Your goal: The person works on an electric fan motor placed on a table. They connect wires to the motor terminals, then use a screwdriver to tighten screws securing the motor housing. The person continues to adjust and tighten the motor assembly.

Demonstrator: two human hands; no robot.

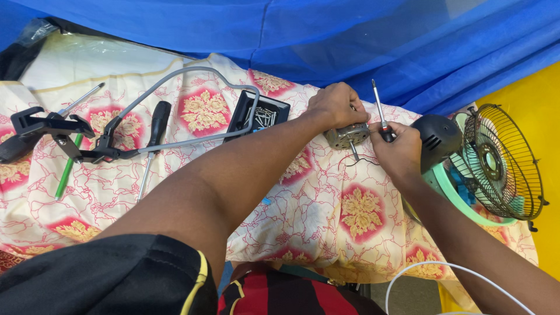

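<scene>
Left grip: the left hand [337, 104] is curled shut over the top of a small grey fan motor [346, 136] and holds it down.
Right grip: the right hand [398, 150] is closed tight on a screwdriver [380, 111]. Its thin metal tip sticks up and away from the person.
Motor: it sits on the flowery cloth [326, 204], between the two hands. A short metal rod pokes out of it. Thin dark wires [357, 162] lie on the cloth just below it.
Tray: a black square tray [257, 116] lies near the left hand, on the far side of the arm. Small shiny screws are piled inside it.
Fan: a black fan housing [438, 137] with a green ring and a dark wire guard [503, 160] rests just beside the right hand.
Other tools: a black-handled screwdriver [154, 140], a green-handled one [67, 169], a black clamp [44, 129] and a bent grey bar [186, 81] lie well apart, off to the left.
Behind: blue netting [326, 35] hangs along the far edge.
</scene>
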